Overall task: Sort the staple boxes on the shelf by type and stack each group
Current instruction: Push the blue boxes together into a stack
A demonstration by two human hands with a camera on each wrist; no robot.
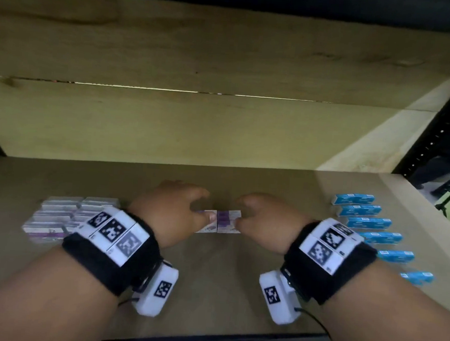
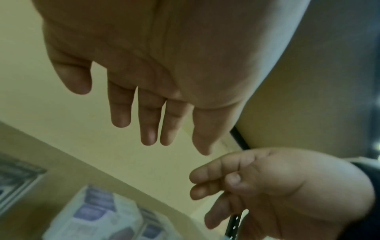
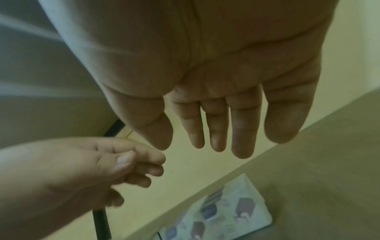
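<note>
Two white-and-purple staple boxes lie side by side on the shelf board, seen blurred in the wrist views. My left hand hovers over their left end with loosely bent fingers and grips nothing. My right hand hovers over their right end the same way. In the head view the left thumb overlaps the left box; I cannot tell whether it touches.
A pile of white-and-purple boxes sits at the left of the shelf. Several blue boxes lie in a row along the right side. The wooden back wall stands behind, a black upright at right.
</note>
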